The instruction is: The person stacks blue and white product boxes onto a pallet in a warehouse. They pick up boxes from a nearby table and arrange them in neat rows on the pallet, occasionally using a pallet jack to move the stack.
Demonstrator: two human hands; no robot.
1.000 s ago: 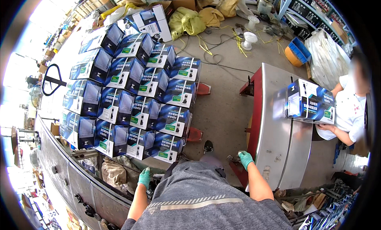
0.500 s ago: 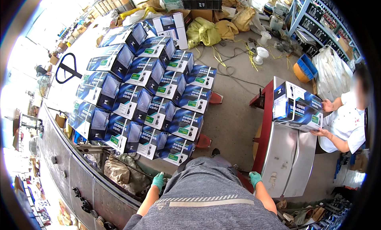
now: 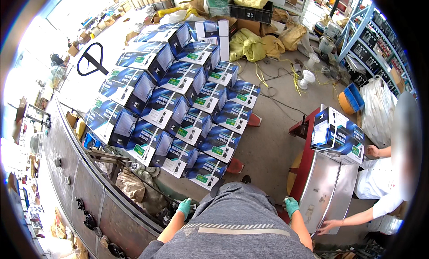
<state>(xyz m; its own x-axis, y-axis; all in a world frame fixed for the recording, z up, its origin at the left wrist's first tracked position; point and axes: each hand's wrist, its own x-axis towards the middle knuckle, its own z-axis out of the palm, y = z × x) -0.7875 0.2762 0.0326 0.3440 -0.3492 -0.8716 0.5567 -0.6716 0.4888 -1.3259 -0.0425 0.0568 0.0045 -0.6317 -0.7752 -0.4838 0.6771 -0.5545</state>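
Observation:
My left hand (image 3: 184, 207), in a green glove, hangs low beside my body, close to the dark metal bench on the left. My right hand (image 3: 291, 206), gloved alike, hangs beside the red-edged metal table (image 3: 313, 187). Both hands look empty, with loosely bent fingers partly apart. Ahead of me stands a stack of blue, white and black printed cartons (image 3: 178, 111), piled several rows deep. One similar carton (image 3: 338, 136) lies on the far part of the metal table, apart from both my hands.
A co-worker in a white shirt (image 3: 377, 178) stands across the table, one hand near its front edge. Red pallet-truck fork tips (image 3: 235, 166) stick out beneath the stack; a black loop handle (image 3: 91, 60) rises behind it. Cables and white spools (image 3: 306, 79) lie on the floor.
My view has shifted, so the stack appears further right. The co-worker's hands have come off the carton, one reaching down to the table's near end. My hands stay low at my sides.

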